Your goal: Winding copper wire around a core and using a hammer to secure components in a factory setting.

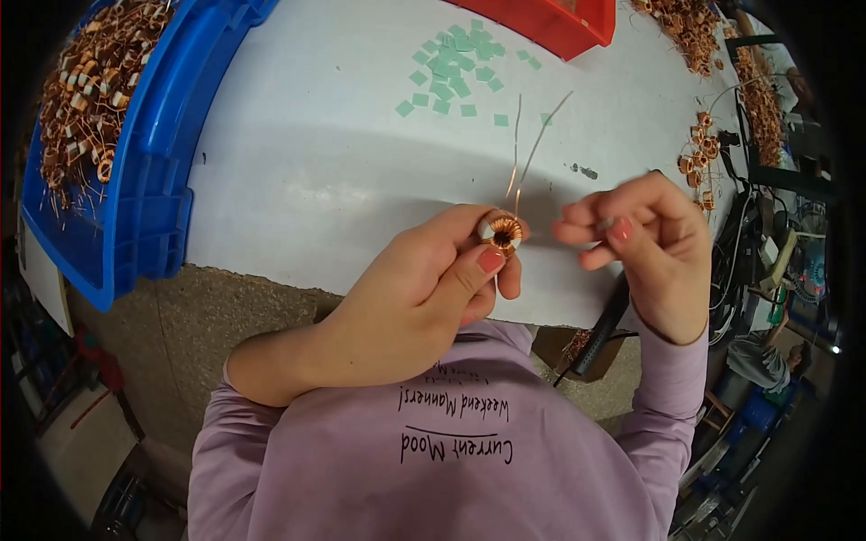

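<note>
My left hand (406, 288) pinches a small ring-shaped coil (502, 234) between thumb and fingers, over the table's near edge. Copper wire is wound around its pale ring, and the hollow centre shows. Two long wire leads (517, 158) rise from it toward the far side, slightly spread apart. To the right, clear of the coil, is my right hand (658, 252), its thumb and fingertips brought together. Something small and greyish shows at those fingertips, too blurred to name.
A blue bin (149, 171) at the left holds many wound coils (95, 77). Small pale green squares (446, 68) lie scattered on the white table (289, 135), near a red bin (564, 27). More coils (696, 162) and copper-wire heaps (681, 32) lie along the right side.
</note>
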Motion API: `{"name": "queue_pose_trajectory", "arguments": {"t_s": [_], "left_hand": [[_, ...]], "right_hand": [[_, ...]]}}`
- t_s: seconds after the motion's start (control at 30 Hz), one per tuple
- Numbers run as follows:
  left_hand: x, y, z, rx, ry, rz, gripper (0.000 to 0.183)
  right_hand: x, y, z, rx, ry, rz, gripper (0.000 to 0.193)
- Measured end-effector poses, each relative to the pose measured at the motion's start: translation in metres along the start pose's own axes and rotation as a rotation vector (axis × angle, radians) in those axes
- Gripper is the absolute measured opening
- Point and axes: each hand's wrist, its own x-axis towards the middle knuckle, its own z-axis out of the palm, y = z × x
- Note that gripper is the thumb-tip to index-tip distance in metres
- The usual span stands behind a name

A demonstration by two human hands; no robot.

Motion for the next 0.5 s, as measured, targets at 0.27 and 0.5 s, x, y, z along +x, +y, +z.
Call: {"name": "queue_pose_trajectory", "arguments": {"t_s": [0.27,0.5], "left_hand": [[0.0,-0.009,0.003,0.03,0.01,0.049,0.027],[-0.002,-0.01,0.001,0.095,-0.03,0.057,0.027]], "right_hand": [[-0.023,0.011,0.015,-0.156,-0.017,-0.107,0.012],[-0.02,0.022,0.018,-0.666,-0.048,-0.647,0.014]]}}
